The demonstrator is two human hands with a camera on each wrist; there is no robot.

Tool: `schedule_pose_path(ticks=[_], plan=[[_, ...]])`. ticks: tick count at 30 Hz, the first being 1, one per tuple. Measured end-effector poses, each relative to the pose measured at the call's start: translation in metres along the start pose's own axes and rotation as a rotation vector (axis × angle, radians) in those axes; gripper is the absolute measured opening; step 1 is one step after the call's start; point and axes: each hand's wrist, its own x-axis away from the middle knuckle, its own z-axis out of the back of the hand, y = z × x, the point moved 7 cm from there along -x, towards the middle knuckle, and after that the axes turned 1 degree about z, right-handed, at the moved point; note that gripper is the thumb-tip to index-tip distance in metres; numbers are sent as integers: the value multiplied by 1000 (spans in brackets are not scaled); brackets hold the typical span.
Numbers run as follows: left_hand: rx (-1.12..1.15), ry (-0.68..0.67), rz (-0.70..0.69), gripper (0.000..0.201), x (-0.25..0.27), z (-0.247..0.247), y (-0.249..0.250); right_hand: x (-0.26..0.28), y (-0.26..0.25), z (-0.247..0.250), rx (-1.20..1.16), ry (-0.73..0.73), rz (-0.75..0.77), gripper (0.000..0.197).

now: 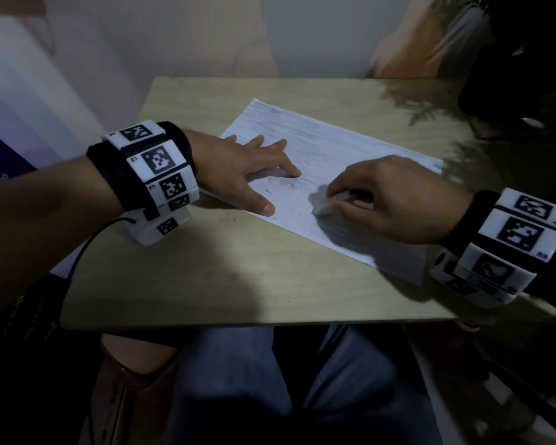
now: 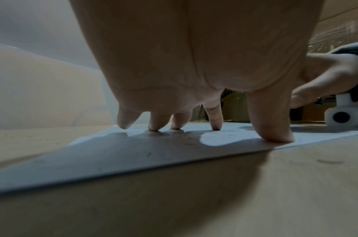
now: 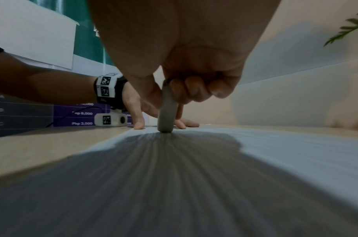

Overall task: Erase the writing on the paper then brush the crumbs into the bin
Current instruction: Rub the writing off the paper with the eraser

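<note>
A white paper (image 1: 328, 162) lies on the tabletop (image 1: 238, 268). The left hand (image 1: 238, 168) presses it with spread fingers; beside it, the right hand (image 1: 389, 197) pinches an eraser (image 3: 167, 110) upright against the sheet, near dark crumbs (image 1: 283, 194).

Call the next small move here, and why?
Probably another short rub. The right hand pinches the eraser with its tip on the paper, and the left hand presses the sheet flat with spread fingers. Dark crumbs lie between the hands, so brushing comes soon; whether any writing is left is too blurred to tell. No bin is in view.
</note>
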Motion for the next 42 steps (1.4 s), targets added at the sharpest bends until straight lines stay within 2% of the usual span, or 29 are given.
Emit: schedule_pose_path(ticks=[3,6,9,11,14,17,19,21,24,29,31,34,37,39,42], plan=[[-9,-1,1,78,0,0,1,4,-3,-10,-205,-143,-22,47],[-8,-1,1,79,-1,0,1,1,8,-3,-85,-30,-82,49],[-6,-3,1,79,0,0,1,0,8,3,61,42,-54,52],[-9,-6,2,80,0,0,0,4,0,-3,-45,-25,-1,49],[-9,-7,2,80,-1,0,0,5,0,-8,-214,-121,-47,46],[-2,-6,-1,79,-1,0,0,2,10,0,-44,7,-74,42],[-1,-3,-2,79,-1,-1,-1,2,9,3,46,42,-58,44],[-2,-2,-3,78,-1,0,-1,4,2,-2,-30,-11,-11,44],[-10,-7,-5,79,-1,0,-1,6,-1,-8,-200,-105,-38,45],[-5,1,-3,78,-1,0,-1,3,9,3,41,41,-68,50],[-5,0,-4,78,0,0,-1,5,3,-2,-39,-13,-19,49],[-8,-5,-1,78,0,0,-1,5,1,-7,-193,-99,-39,43],[-9,-5,1,78,0,0,0,2,8,0,-50,13,-69,36],[-10,-4,-1,78,-1,0,0,3,8,2,-10,31,-58,41],[-8,-3,-6,78,0,0,-1,6,2,-7,-186,-95,-37,45]])
